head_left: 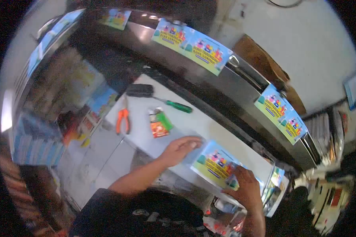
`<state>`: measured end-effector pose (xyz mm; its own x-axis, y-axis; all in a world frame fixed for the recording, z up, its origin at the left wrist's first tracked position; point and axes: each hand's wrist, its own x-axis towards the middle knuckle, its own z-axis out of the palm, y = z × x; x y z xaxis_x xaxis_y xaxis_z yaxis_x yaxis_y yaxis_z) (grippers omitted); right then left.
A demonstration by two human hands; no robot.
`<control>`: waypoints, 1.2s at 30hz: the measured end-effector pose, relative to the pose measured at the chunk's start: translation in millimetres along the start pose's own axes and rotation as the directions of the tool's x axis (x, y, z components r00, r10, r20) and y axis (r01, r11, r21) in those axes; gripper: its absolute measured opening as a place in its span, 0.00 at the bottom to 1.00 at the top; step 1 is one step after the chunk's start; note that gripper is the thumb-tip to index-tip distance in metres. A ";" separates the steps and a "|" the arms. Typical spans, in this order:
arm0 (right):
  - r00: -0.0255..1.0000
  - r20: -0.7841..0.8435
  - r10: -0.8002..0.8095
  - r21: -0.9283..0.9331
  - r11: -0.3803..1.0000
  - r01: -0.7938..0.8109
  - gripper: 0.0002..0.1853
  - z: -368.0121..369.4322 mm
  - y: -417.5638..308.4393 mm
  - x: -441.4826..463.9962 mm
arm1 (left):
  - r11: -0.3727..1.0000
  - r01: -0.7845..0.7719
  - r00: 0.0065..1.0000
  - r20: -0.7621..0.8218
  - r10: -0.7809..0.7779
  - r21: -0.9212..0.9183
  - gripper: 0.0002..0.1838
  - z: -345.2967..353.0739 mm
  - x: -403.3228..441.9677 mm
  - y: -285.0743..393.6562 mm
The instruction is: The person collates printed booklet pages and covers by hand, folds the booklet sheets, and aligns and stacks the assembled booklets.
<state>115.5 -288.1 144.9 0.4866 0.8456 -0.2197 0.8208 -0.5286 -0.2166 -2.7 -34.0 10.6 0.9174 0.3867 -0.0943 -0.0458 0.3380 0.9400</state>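
A printed booklet cover with cartoon figures and yellow lettering lies on the white work surface. My right hand rests on its right side, fingers spread over the print. Just left of the cover, my left hand is at a clear, film-like sheet, its fingers partly curled and blurred; what they hold, if anything, is unclear. Further up the surface are orange-handled pliers, a green-handled screwdriver, a black block-like object and small red and green packets.
Behind the surface runs a dark metal machine frame, with similar printed sheets hanging along its bar. Stacks of printed material stand at the left. Brown cardboard leans behind the machine. Tiled floor shows at lower left.
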 end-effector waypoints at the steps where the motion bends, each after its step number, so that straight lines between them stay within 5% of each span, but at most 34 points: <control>1: 0.999 0.005 -0.041 0.003 0.999 0.041 0.39 -6.8 -2.7 2.7 | 1.000 -0.018 0.999 0.033 0.019 -0.023 0.17 -1.4 0.7 -3.3; 4: 0.995 0.040 -0.093 0.062 0.994 0.090 0.32 -25.1 -1.4 6.2 | 0.998 -0.033 0.998 0.060 0.036 -0.044 0.17 -5.0 3.9 -9.6; 6: 0.983 0.118 0.141 0.136 0.978 -0.157 0.23 -33.9 13.9 7.8 | 0.998 -0.023 0.997 0.069 0.027 -0.058 0.18 -5.0 2.6 -10.2; 8: 0.990 -0.026 0.141 0.058 0.988 -0.140 0.08 -55.7 43.3 8.2 | 0.996 -0.038 0.996 0.075 0.045 -0.082 0.18 -5.4 4.4 -12.4; 9: 0.967 -0.201 0.158 -0.190 0.962 -0.196 0.09 -63.1 62.2 6.4 | 0.993 -0.046 0.994 0.090 0.056 -0.105 0.18 -5.3 4.1 -13.3; 10: 0.963 -0.225 0.149 -0.043 0.986 -0.162 0.10 -83.3 93.4 12.4 | 0.994 -0.046 0.994 0.090 0.055 -0.101 0.18 -5.3 3.7 -12.3; 11: 0.903 -0.409 0.131 -0.144 0.968 -0.205 0.10 -93.8 132.4 12.1 | 0.995 -0.023 0.995 0.093 0.032 -0.096 0.18 -5.6 3.4 -10.6; 12: 0.785 -0.512 0.347 -0.009 0.912 -0.409 0.11 -120.2 142.1 15.7 | 0.995 0.000 0.995 0.097 0.009 -0.096 0.19 -4.8 4.5 -9.4; 14: 0.481 -0.872 -0.087 -0.225 0.945 -0.238 0.18 -135.2 189.3 15.5 | 0.996 0.006 0.996 0.088 0.003 -0.094 0.19 -2.1 2.0 -0.6; 17: 0.490 -0.871 -0.043 -0.291 0.848 -0.443 0.24 -127.4 223.4 31.6 | 0.997 0.004 0.996 0.084 0.003 -0.082 0.19 -1.2 3.3 -1.7; 19: 0.595 -0.797 0.106 0.020 0.989 -0.149 0.23 -85.4 285.1 39.4 | 0.997 -0.012 0.996 0.086 0.018 -0.072 0.19 -1.3 2.6 -1.8; 20: 0.623 -0.697 0.355 0.412 0.909 -0.056 0.26 -63.0 284.4 43.8 | 0.998 -0.018 0.996 0.085 0.022 -0.053 0.19 -1.7 2.2 0.3; 23: 0.670 -0.658 0.343 0.405 0.912 -0.069 0.21 -27.4 273.2 41.4 | 0.998 -0.039 0.995 0.095 0.044 -0.049 0.18 -1.8 3.5 -4.0; 25: 0.788 -0.607 0.104 -0.190 0.944 -0.271 0.16 -20.2 249.1 32.1 | 0.997 -0.048 0.994 0.094 0.054 -0.066 0.18 -2.4 3.0 -6.6; 27: 0.808 -0.583 0.085 -0.161 0.963 -0.218 0.17 -15.9 186.9 25.3 | 0.999 -0.005 0.997 0.081 0.009 -0.052 0.18 -2.4 1.3 -5.6; 29: 0.881 -0.253 0.401 0.088 0.916 -0.391 0.25 -23.4 88.1 14.3 | 0.999 -0.010 0.996 0.084 0.014 -0.045 0.18 -2.4 2.6 -5.3; 31: 0.990 -0.119 0.075 -0.087 0.993 -0.086 0.37 -13.4 26.6 3.5 | 0.999 -0.016 0.996 0.088 0.019 -0.037 0.18 -3.8 3.2 -4.5; 36: 0.996 -0.086 -0.034 -0.199 0.980 0.016 0.47 14.4 -6.3 1.3 | 0.999 -0.041 0.994 0.097 0.044 -0.024 0.18 -5.2 2.0 -3.2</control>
<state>106.6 -284.7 132.3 0.4827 0.8662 -0.1294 0.8715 -0.4896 -0.0262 -2.8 -29.8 5.7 0.9484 0.3164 -0.0212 -0.0931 0.3417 0.9352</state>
